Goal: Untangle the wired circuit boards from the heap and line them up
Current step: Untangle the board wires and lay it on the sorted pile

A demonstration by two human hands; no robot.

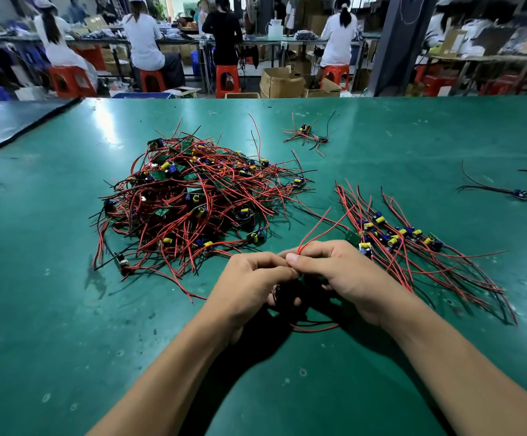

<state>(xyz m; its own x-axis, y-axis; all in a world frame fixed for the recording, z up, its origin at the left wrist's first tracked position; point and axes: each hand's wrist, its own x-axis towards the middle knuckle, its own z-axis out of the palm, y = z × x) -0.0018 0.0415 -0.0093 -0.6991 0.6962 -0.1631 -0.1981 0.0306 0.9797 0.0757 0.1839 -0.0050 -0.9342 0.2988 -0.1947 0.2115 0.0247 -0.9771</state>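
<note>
Near the front edge of the green desk point(67, 309), the left hand point(252, 278) and right hand point(337, 269) met at the fingertips, both pinching thin red wires point(314, 236). The tangled heap point(186, 196) lay beyond the left hand. The lined-up row point(413, 243) lay just beside the right hand, toward the right edge.

Illumination: bright, even, from overhead. Pale glare streaks noted on the green desk point(51, 309) towards its far left and far middle. Dark soft-edged shadows lie beneath my left hand point(252, 278), my right hand point(334, 272) and both forearms point(167, 366). Focus: red wires point(301, 245) held in my hands crisp; workers point(144, 42) at the back slightly soft. Wide-angle distortion: far desk edge bows, corners stretch, forearms look oversized
</note>
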